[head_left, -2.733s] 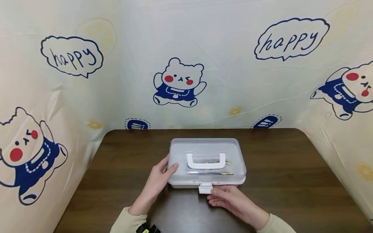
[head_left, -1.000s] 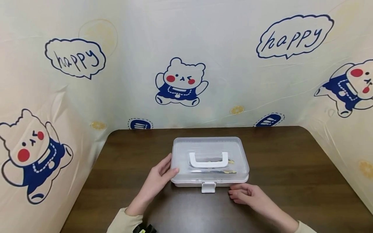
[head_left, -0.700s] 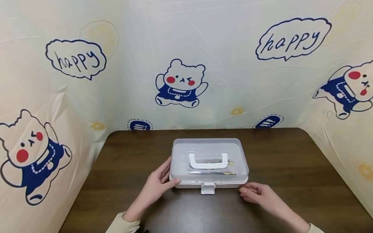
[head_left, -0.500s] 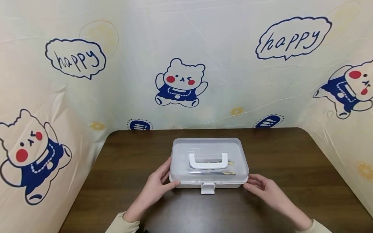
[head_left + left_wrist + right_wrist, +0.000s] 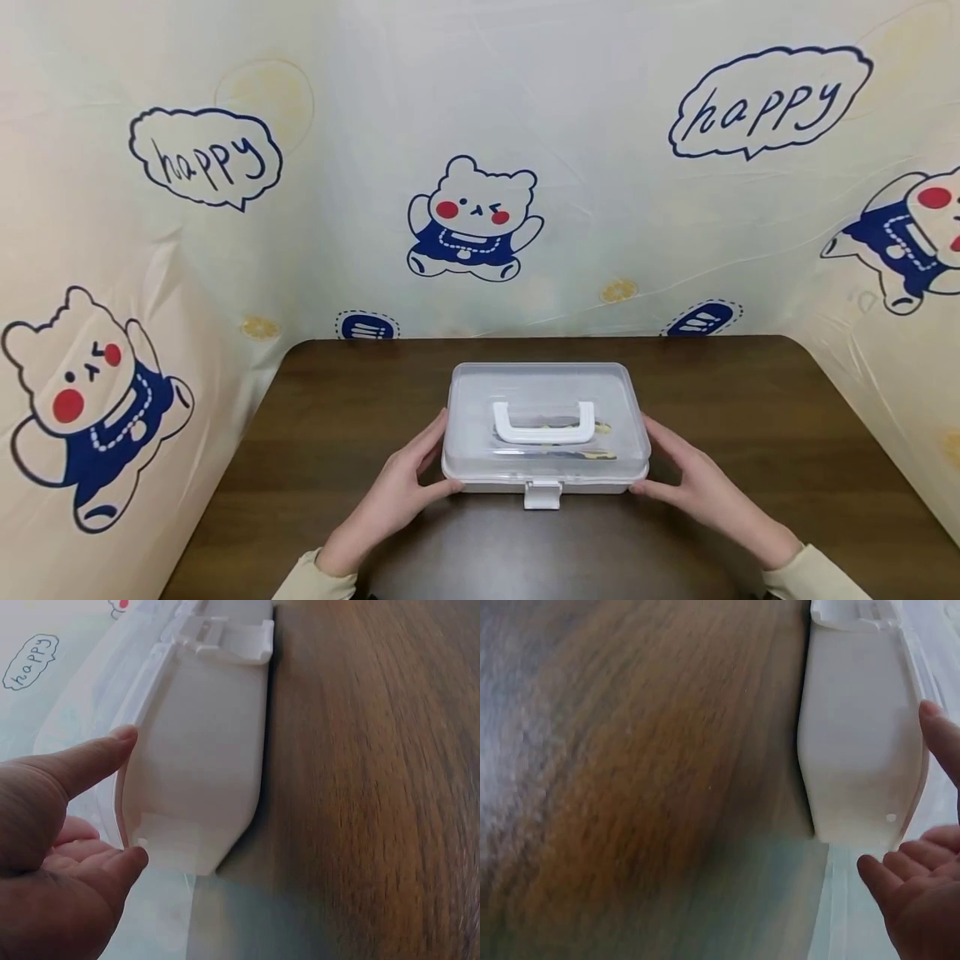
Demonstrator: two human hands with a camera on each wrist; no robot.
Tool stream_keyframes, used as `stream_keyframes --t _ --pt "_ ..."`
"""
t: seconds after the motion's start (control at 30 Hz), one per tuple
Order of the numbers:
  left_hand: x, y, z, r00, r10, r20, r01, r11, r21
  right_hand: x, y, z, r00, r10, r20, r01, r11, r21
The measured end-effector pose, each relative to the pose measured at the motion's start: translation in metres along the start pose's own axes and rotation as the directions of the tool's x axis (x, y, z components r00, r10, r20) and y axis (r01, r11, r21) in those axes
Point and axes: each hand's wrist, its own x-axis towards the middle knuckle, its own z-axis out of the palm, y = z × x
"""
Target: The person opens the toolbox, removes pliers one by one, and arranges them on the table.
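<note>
A plastic storage box with a clear, lowered lid and a white base stands on the table. Its white carry handle lies on top, and the white latch sticks out from the front, swung away from the box. Dark and yellow items show blurrily through the lid. My left hand holds the left front corner, thumb at the front seam and fingers along the side. At the opposite corner, my right hand grips likewise, its thumb on the front rim in the right wrist view.
The dark wooden table has rounded far corners. Behind it and along both sides hangs a pale printed curtain with bears and speech bubbles.
My right hand has left the latch, slid right along the front edge and taken the right corner. The latch now hangs outward. My left thumb has moved down to the front seam.
</note>
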Motion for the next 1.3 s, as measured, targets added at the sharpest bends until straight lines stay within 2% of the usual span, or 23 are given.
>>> stream_keyframes --t 0.17,0.5,0.63,0.83,0.97,1.17,1.3 --pt "-0.001 -0.003 -0.002 1.0 0.029 -0.008 -0.029 1.0 0.009 0.002 0.002 0.0 0.996 -0.085 -0.011 0.085 0.996 0.017" --pt "0.002 -0.002 -0.008 0.99 0.127 -0.061 -0.124 0.991 0.046 0.001 -0.002 -0.008 0.986 -0.145 -0.081 0.147 0.989 0.013" --pt "0.0 0.004 -0.012 0.986 0.134 -0.095 -0.126 0.988 0.085 -0.001 -0.004 -0.011 0.98 -0.159 -0.119 0.161 0.987 0.008" --pt "0.002 0.014 -0.017 0.977 0.137 -0.165 -0.118 0.986 0.117 0.002 -0.012 -0.013 0.972 -0.109 -0.207 0.122 0.991 0.049" --pt "0.005 0.017 -0.022 0.966 0.147 -0.214 -0.134 0.988 0.072 0.006 -0.019 -0.015 0.969 -0.045 -0.242 0.07 0.993 0.097" --pt "0.012 0.024 -0.025 0.946 0.175 -0.273 -0.171 0.985 0.039 0.013 -0.025 -0.021 0.962 0.019 -0.273 0.022 0.989 0.145" --pt "0.017 0.029 -0.027 0.94 0.169 -0.298 -0.16 0.986 0.054 0.018 -0.03 -0.027 0.961 0.066 -0.267 -0.03 0.99 0.135"
